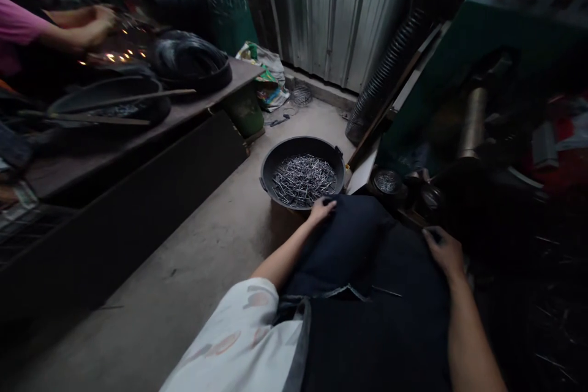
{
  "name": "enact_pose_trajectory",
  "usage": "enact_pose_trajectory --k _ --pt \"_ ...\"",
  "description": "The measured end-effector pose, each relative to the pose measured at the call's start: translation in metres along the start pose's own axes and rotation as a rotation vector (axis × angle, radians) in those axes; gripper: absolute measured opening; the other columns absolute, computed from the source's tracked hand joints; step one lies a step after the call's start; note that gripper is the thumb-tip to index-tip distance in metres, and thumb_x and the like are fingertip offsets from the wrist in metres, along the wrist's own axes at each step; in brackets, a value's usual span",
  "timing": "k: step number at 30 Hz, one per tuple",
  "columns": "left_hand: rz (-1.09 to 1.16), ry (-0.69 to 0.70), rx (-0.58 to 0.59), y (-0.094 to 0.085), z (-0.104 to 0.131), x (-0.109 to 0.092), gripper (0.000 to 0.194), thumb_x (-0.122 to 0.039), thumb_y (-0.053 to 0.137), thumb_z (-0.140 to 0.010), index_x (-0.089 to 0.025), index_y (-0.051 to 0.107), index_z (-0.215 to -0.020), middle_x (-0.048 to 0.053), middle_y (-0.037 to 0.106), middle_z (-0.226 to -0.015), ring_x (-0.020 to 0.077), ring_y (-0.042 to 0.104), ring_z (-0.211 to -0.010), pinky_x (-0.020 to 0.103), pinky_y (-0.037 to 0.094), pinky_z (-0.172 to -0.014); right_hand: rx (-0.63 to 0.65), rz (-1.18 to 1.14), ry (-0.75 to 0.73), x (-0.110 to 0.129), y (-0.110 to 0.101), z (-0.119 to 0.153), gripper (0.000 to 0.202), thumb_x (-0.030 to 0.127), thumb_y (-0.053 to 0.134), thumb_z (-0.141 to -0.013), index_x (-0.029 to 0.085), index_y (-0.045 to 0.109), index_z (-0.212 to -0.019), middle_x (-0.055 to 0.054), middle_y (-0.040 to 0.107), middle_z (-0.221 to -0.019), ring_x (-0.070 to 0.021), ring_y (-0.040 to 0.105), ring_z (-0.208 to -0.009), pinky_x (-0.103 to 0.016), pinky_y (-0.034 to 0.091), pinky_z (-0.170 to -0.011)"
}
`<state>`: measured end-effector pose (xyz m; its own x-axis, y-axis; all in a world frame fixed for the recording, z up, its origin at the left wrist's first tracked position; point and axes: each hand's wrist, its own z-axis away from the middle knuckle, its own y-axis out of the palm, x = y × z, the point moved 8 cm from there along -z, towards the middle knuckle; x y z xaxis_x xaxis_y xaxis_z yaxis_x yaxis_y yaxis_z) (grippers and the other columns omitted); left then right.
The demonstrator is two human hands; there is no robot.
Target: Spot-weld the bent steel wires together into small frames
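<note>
"While the left hand (323,209) curls loosely near the bowl (296,149), what does it hold?"
"I can't tell; the right hand (444,252), partly curled beside the dark cloth (344,254), is equally unclear."
"And the metal pins (305,180)?"
"Heaped inside the bowl; a single pin (386,291) lies on the cloth."

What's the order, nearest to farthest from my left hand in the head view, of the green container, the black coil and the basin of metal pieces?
1. Basin of metal pieces, just beyond your left hand.
2. Green container, ahead-left, near the bench's end.
3. Black coil, farthest, on the bench.
</note>
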<state>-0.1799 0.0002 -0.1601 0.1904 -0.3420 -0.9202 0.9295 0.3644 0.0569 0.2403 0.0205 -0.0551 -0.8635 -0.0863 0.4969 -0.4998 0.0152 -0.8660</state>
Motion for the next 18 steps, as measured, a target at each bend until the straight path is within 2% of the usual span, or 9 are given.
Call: enact_pose_trajectory --k 3,6,11,14,18 --pt "-0.152 -0.002 0.004 -0.004 0.019 0.031 0.021 -0.031 0.078 -0.079 -0.013 0.068 -0.083 0.006 0.072 -0.086 0.0198 0.069 -0.088 0.039 0.054 -0.089 -0.006 -0.002 0.011 0.004 0.001 -0.004 0.052 0.064 0.051 -0.082 0.018 0.075 -0.092 -0.013 0.077 -0.085 -0.029 0.071 -0.08 -0.035 0.051 -0.07" --pt "-0.267 0.008 0.012 -0.014 0.027 0.043 0.012 -0.024 0.072 -0.082 -0.013 0.07 -0.087 0.007 0.074 -0.094 0.0212 0.068 -0.095 0.043 0.051 -0.096 -0.003 0.001 0.027 0.003 0.003 -0.01 0.055 0.066 0.05 -0.079 0.018 0.074 -0.091 -0.012 0.077 -0.087 -0.0301 0.071 -0.083 -0.037 0.051 -0.072" --pt "-0.404 0.066 0.084 -0.03 0.035 0.045 0.014 -0.018 0.065 -0.081 -0.016 0.074 -0.091 0.008 0.076 -0.1 0.0237 0.068 -0.101 0.034 0.049 -0.096 -0.042 0.001 0.11 -0.011 0.002 -0.012 0.053 0.066 0.054 -0.076 0.019 0.075 -0.09 -0.013 0.077 -0.089 -0.0307 0.071 -0.083 -0.037 0.052 -0.071" --pt "-0.473 0.072 0.124 -0.034 0.04 0.058 0.017 -0.019 0.062 -0.082 -0.016 0.073 -0.094 0.009 0.076 -0.101 0.0237 0.068 -0.101 0.033 0.049 -0.094 -0.071 -0.05 0.166 -0.016 -0.001 -0.003 0.053 0.067 0.058 -0.074 0.02 0.075 -0.092 -0.012 0.077 -0.092 -0.0324 0.071 -0.088 -0.039 0.052 -0.074" --pt "-0.554 0.06 0.187 -0.036 0.041 0.078 0.017 -0.02 0.057 -0.086 -0.016 0.072 -0.094 0.008 0.076 -0.099 0.022 0.068 -0.096 0.031 0.05 -0.09 -0.255 -0.259 0.305 -0.022 -0.014 0.016 0.049 0.065 0.063 -0.073 0.021 0.075 -0.09 -0.014 0.077 -0.093 -0.0314 0.071 -0.089 -0.039 0.053 -0.075"
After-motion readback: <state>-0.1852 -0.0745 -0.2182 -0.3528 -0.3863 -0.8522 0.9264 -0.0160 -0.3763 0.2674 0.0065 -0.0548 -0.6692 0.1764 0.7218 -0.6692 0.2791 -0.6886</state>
